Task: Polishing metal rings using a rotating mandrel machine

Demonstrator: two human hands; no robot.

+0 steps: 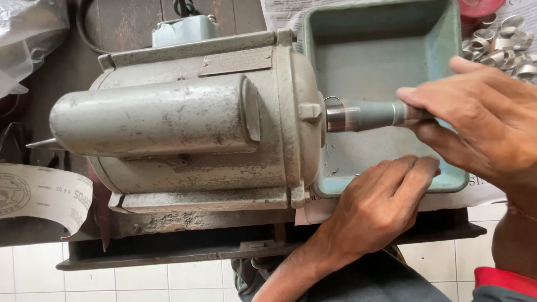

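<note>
The left hand [386, 193] rested curled, empty, on the tray [386, 33] rim beside the motor [196, 117]. The right hand [475, 112] pinched the spindle [363, 114] tip over the tray; a light, steady hold seemed best.

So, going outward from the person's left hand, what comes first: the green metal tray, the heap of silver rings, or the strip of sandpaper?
From the left hand:
1. Green metal tray, touching it, its fingers on the near rim.
2. Heap of silver rings, top right, past the tray.
3. Strip of sandpaper, far left, beyond the grey motor.

right hand [481, 120] fingers pinched; left hand [380, 204] curled.
</note>
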